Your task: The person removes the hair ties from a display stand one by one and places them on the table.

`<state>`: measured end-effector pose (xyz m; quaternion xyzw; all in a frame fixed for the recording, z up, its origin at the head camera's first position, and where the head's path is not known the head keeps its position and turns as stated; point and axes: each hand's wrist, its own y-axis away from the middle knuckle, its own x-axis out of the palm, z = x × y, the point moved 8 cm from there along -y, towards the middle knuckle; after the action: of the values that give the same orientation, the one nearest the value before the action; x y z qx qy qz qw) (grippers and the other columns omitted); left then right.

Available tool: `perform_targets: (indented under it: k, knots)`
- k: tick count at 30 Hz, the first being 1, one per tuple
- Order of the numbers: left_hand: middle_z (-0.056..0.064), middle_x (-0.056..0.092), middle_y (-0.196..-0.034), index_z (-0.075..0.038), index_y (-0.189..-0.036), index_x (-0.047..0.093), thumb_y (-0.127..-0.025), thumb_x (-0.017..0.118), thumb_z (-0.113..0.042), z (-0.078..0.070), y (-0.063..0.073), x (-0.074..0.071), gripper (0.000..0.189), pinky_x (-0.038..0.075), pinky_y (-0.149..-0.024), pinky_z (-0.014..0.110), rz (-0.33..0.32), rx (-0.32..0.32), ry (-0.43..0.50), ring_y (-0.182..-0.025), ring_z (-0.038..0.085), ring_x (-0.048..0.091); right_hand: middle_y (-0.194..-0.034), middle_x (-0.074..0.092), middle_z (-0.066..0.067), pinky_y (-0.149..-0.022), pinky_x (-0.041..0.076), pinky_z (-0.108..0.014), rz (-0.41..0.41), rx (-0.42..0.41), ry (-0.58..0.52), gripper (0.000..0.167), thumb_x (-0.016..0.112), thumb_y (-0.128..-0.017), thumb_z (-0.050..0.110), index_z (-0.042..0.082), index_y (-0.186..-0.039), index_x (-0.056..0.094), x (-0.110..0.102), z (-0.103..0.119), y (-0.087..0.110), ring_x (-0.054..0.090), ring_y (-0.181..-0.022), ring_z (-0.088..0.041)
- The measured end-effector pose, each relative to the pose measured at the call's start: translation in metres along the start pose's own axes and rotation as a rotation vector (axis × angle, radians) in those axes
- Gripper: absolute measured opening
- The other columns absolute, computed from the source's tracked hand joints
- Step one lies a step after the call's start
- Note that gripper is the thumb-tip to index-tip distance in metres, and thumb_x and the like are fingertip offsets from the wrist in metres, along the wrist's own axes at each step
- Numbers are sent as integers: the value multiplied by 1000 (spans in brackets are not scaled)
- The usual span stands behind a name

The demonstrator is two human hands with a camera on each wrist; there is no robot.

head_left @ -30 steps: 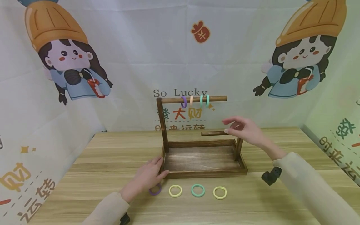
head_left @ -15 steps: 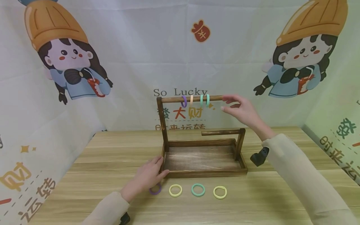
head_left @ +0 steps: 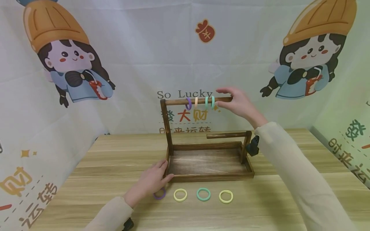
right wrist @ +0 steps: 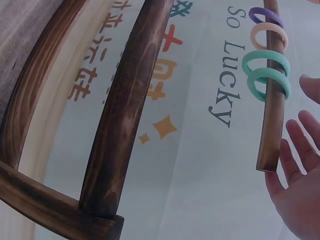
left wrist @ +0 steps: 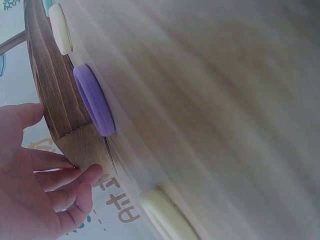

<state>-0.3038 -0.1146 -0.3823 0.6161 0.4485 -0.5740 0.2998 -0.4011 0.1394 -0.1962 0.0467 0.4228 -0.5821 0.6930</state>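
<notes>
A dark wooden stand has a tray base (head_left: 211, 177), a high bar (head_left: 174, 102) and a lower bar (head_left: 222, 136). On the high bar hang a purple hair tie (head_left: 189, 104), a peach hair tie (right wrist: 270, 36) and two mint hair ties (right wrist: 265, 60). My right hand (head_left: 238, 102) is at that bar's free end, fingers spread and slightly bent, thumb tip close beside the outer mint tie. Nothing is gripped in it. My left hand (head_left: 153, 179) rests against the tray's front left corner, thumb on the front wall, fingers along the left side.
Before the tray lie a purple hair tie (left wrist: 94, 100), a yellow one (head_left: 180, 195), a mint one (head_left: 203, 194) and another yellow one (head_left: 225, 196). A further pale yellow tie (left wrist: 170, 215) shows in the left wrist view. A printed cloth (head_left: 144, 48) hangs behind the table.
My right hand has risen from the lower bar to the high bar, then moved left toward the outer mint tie. The left hand and the ties stay where they were.
</notes>
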Motion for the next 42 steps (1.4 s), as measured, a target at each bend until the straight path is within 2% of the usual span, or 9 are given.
perform_targets:
  k: [6, 11, 14, 18, 20, 31, 37, 42]
  knots:
    - [24, 41, -126, 11, -124, 43, -88, 51, -39, 0, 0, 1, 62, 36, -91, 46, 2, 2, -2, -112, 40, 41, -125, 44, -12, -93, 33, -41, 66, 8, 22, 53, 67, -79, 17, 3, -126, 46, 11, -3, -9, 38, -114, -28]
    - [24, 41, -126, 11, -123, 43, -88, 51, -39, -1, 0, 1, 62, 37, -90, 47, 5, 6, -3, -111, 41, 42, -121, 44, -14, -84, 42, -38, 106, 31, -61, 51, 65, -79, 12, 1, -125, 46, 18, -7, -11, 45, -105, -26]
    - [24, 41, -127, 11, -123, 42, -88, 51, -40, 0, 0, 1, 63, 37, -90, 47, 5, 5, -3, -112, 41, 41, -120, 44, -16, -78, 46, -36, 130, 58, -107, 52, 64, -80, 8, -1, -126, 44, 19, 2, -8, 49, -102, -27]
    - [24, 41, -127, 11, -124, 42, -88, 51, -39, 0, 0, 1, 62, 37, -91, 46, 0, 6, -4, -112, 40, 41, -121, 45, -15, -78, 47, -36, 146, 76, -103, 54, 64, -79, 7, -1, -128, 42, 21, 1, -9, 48, -103, -27]
    - [24, 41, -127, 11, -123, 42, -88, 52, -38, 0, 0, 1, 62, 36, -91, 46, -3, 8, -6, -112, 40, 42, -121, 46, -13, -78, 47, -35, 148, 66, -94, 55, 66, -79, 8, 1, -128, 42, 23, -8, -14, 48, -104, -25]
    - [24, 41, -127, 11, -124, 42, -88, 51, -39, 0, 1, 0, 62, 37, -90, 46, 5, 9, -22, -111, 40, 42, -115, 51, -14, -81, 44, -37, 126, 22, -48, 49, 67, -77, 7, 0, -122, 48, 25, -7, -15, 48, -103, -27]
    - [24, 40, -127, 10, -125, 42, -88, 51, -40, -1, 1, -1, 63, 36, -91, 47, 11, 0, -13, -112, 40, 41, -111, 52, -15, -77, 46, -37, 95, 31, -53, 48, 67, -77, 6, -2, -120, 48, 19, -11, -12, 51, -97, -29]
    - [24, 41, -127, 10, -124, 42, -87, 51, -41, -1, 1, -2, 63, 38, -89, 47, 7, 1, -10, -111, 41, 42, -111, 52, -16, -83, 41, -40, 67, 39, -34, 48, 68, -76, 9, -4, -119, 48, 11, -16, -9, 49, -99, -29]
